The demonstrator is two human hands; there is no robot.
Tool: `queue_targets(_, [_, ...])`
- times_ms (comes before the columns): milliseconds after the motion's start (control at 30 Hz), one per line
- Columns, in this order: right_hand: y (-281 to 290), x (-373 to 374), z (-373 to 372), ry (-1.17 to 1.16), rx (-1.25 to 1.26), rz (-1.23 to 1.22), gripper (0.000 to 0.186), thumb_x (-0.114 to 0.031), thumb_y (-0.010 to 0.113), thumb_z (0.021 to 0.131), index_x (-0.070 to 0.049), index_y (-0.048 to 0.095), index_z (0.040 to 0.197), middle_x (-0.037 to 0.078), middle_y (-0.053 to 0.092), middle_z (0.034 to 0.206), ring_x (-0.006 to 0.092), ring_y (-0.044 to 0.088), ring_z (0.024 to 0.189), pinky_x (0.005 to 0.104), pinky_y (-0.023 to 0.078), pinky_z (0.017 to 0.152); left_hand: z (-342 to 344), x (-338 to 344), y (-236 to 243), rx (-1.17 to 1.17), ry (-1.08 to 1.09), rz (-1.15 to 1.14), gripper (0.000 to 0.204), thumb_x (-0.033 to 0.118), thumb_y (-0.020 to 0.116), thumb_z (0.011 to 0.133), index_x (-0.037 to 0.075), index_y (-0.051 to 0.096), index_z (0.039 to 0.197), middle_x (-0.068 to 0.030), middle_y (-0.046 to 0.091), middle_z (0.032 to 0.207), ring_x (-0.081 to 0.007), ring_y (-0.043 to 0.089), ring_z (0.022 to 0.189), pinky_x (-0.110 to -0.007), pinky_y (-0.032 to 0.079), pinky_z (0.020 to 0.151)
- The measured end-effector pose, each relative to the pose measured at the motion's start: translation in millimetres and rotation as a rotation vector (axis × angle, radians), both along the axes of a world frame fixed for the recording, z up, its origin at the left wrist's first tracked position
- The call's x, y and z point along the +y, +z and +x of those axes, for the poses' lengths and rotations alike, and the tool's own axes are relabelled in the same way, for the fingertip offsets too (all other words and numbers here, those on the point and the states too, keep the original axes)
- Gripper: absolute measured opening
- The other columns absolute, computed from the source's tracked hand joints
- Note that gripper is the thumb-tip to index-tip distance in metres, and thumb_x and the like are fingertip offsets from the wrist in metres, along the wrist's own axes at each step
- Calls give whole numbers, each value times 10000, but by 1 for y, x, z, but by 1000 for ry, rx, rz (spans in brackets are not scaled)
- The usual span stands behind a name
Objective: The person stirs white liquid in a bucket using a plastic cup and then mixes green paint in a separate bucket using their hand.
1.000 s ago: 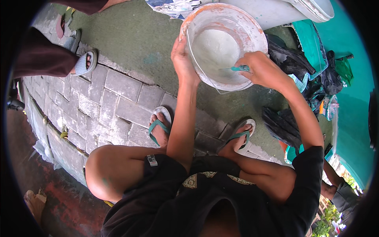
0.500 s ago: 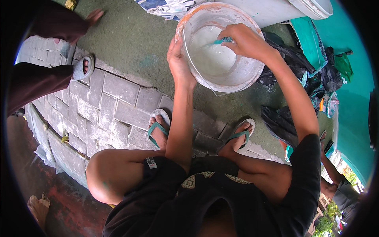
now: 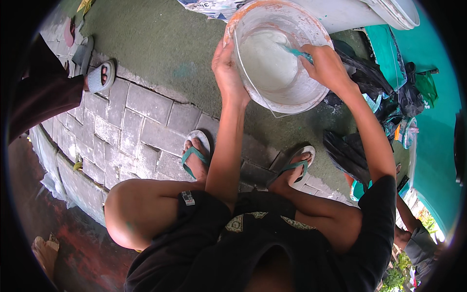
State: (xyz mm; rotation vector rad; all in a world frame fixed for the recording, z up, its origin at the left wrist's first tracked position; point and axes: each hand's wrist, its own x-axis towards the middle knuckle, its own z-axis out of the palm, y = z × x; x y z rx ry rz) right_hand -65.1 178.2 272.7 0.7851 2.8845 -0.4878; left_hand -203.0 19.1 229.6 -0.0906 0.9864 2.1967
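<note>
A white bucket with a stained rim and a thin wire handle stands tilted at the top middle, partly filled with a wet, whitish mixture. My left hand grips its left side, the fingers closed at the rim. Over the right part of the bucket, my right hand is closed around a teal-handled tool. The far end of that tool dips into the mixture, so its kind cannot be made out.
Behind the bucket lie a printed sack and a large white container. Black plastic bags and a teal wall are on the right. Another person's sandalled foot rests on the paving at left; someone else is at far right.
My right hand has moved right and a little nearer with the tool, toward the bucket's right wall. My left hand keeps its grip. The foot at left has shifted slightly.
</note>
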Motion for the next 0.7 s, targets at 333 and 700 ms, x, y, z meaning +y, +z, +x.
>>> queue_targets(333, [18, -35, 7, 184, -55, -203, 188, -88, 704, 804, 34, 690, 947, 257, 654, 794, 424, 649, 816, 467, 516, 747, 5, 1, 3, 13, 24, -15, 377, 210, 486, 984, -22, 559, 1273, -114, 629, 1197, -190, 608, 1046, -330, 482, 917])
queue_targets(700, [-8, 3, -19, 213, 215, -32, 196, -113, 681, 848, 3, 704, 1006, 224, 667, 860, 404, 637, 779, 459, 495, 705, 5, 2, 2, -10, 12, 13, 389, 215, 493, 982, -21, 553, 1285, -115, 631, 1193, -199, 606, 1050, -338, 479, 922])
